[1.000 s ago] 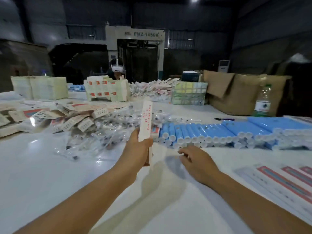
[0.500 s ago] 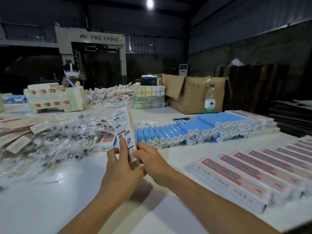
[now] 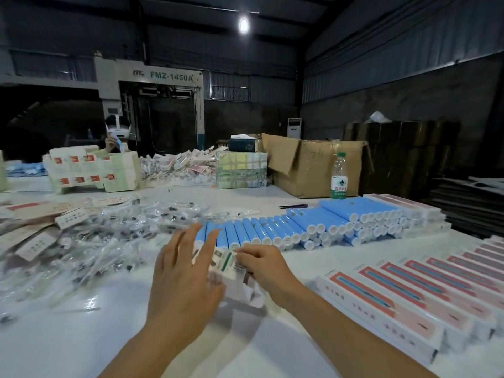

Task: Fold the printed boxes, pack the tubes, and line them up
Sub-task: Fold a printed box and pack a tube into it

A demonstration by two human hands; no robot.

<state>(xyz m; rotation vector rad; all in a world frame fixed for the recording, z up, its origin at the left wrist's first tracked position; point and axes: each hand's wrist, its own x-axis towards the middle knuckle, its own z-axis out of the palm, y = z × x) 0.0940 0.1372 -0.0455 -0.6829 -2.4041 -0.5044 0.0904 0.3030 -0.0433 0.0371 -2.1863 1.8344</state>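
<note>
While the white printed cardboard box (image 3: 231, 271) sits low over the white table (image 3: 81, 336), the right hand (image 3: 261, 268) pinches its top with curled fingers and the left hand (image 3: 185, 276) presses it, fingers spread straight. Blue tubes (image 3: 272, 230) lie just behind.

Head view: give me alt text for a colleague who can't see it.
Two bare hands work a printed box over a white table: the right hand pinches its end, the left hand lies against it with fingers spread. Blue tubes lie in rows behind; finished boxes line the right.
</note>
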